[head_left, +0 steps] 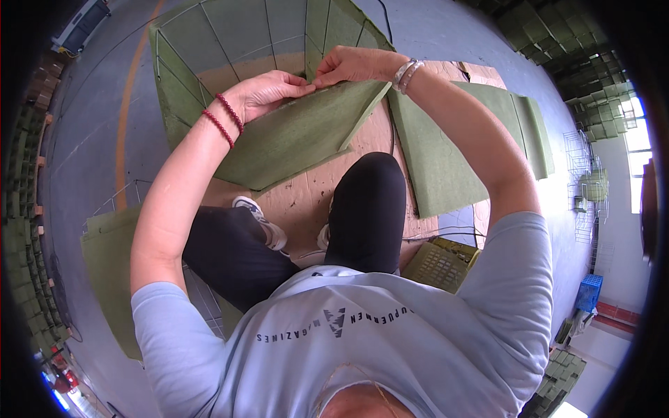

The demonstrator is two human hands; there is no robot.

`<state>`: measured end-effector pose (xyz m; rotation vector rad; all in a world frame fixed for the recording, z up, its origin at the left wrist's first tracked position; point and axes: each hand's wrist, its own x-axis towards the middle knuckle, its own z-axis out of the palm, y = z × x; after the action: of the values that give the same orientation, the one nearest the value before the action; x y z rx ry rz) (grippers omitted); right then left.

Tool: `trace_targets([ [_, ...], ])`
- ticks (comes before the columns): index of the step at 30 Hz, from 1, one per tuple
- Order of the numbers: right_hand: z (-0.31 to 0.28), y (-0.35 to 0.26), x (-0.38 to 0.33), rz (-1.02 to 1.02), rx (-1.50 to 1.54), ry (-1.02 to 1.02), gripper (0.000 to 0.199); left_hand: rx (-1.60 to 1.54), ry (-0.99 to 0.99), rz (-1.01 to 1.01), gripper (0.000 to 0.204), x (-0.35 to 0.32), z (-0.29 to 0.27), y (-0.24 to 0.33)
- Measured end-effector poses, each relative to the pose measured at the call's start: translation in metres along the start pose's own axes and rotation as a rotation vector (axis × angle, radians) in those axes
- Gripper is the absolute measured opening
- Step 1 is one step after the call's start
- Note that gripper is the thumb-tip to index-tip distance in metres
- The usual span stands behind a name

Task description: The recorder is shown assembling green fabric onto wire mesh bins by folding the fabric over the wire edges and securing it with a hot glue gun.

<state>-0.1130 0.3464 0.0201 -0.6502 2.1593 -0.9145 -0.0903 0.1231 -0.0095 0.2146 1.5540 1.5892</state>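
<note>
In front of me stands a wire-framed box (251, 38) with green felt-like walls and thin metal rods across them. Its near green fabric panel (300, 136) slopes down toward my feet. Along the top edge of this panel, my left hand (275, 90) pinches the fabric with thumb and fingers. Close beside it, nearly touching, my right hand (348, 66) is closed with its fingertips on the same edge. Whether a small clip or wire sits between the fingertips is hidden.
Cardboard (293, 198) lies under the box and my shoes. Another green felt piece (446, 153) lies to the right, near a yellowish plastic crate (442, 265). At my left is a green-covered wire frame (115, 279). Stacked green boxes (557, 42) stand at the far right.
</note>
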Motion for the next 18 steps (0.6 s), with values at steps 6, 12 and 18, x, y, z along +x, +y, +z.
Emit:
trace_targets([
  [6,0.006,-0.013,-0.008,-0.022,-0.177,0.099,0.033,0.01,-0.018,-0.032,0.03,0.002,-0.002,0.002],
  [12,0.04,0.006,-0.014,-0.405,-0.718,0.768,0.028,0.011,-0.009,-0.058,0.024,0.006,0.0,-0.003],
  [18,0.098,-0.002,-0.036,-0.751,-0.896,1.074,0.028,0.047,-0.101,-0.051,0.02,0.008,0.001,-0.004],
])
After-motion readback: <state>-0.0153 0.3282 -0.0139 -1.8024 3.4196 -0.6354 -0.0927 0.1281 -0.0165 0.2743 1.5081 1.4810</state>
